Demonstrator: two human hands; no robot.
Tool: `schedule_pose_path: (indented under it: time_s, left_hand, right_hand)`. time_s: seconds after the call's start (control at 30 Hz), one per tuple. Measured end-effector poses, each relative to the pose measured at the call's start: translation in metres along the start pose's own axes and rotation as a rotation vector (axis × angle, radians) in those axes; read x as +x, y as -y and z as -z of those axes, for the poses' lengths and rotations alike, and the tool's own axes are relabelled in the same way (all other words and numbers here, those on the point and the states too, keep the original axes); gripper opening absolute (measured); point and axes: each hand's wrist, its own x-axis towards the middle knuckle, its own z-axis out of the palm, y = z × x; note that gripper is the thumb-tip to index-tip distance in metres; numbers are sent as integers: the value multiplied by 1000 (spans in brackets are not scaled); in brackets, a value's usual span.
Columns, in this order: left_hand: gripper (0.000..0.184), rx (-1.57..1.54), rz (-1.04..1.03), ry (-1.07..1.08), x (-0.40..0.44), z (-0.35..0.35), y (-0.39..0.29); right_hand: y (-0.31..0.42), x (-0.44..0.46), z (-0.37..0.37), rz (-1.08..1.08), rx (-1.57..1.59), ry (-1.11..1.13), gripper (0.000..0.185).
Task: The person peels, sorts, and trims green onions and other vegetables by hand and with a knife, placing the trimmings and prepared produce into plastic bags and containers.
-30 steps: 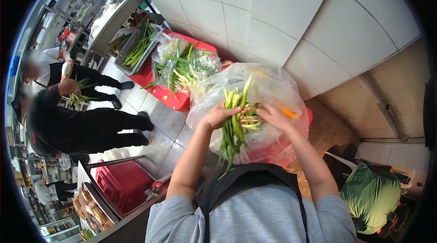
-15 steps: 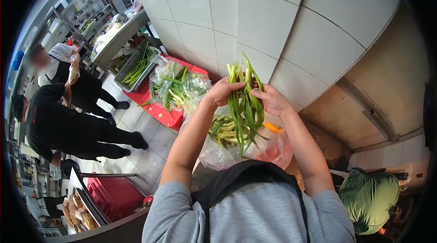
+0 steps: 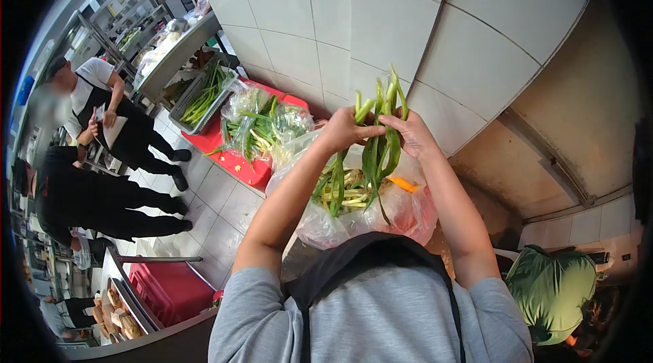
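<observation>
My left hand [image 3: 347, 129] is closed round a few green onion stalks, whose leaves hang below it. Close beside it on the right, my right hand [image 3: 410, 133] grips more green onions [image 3: 373, 166], their pale ends pointing up toward the wall. Beneath both hands, a clear plastic bag [image 3: 326, 230] lies spread with a pile of green and yellowish trimmings [image 3: 350, 189] on it. An orange item [image 3: 403, 185] lies at the right of the pile.
Bagged green onions [image 3: 262, 121] rest on a red surface [image 3: 248, 171] to the left, beside a grey crate [image 3: 204, 101] of greens. Two people in dark aprons or clothes [image 3: 129, 125] [image 3: 102, 196] stand farther left. A tiled wall [image 3: 394, 16] rises ahead.
Both hands have risen from low over the bag with the green onions. The bunch is now split between them. The people at the left have shifted, and the view has turned slightly.
</observation>
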Motion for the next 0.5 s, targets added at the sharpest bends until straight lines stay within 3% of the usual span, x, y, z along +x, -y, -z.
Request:
schedule_pose_path:
  time_s: [0.17,0.33,0.5]
  left_hand:
    - [26,21,-10,-4,7,-2,12]
    - [21,90,90,61,9,3,9]
    - [25,-216,156,136,9,4,18]
  right_hand:
    - [8,-9,-2,30,-199,18,23]
    - [17,-7,23,-135,-381,70,33]
    - [17,-14,37,-126,-417,26,40]
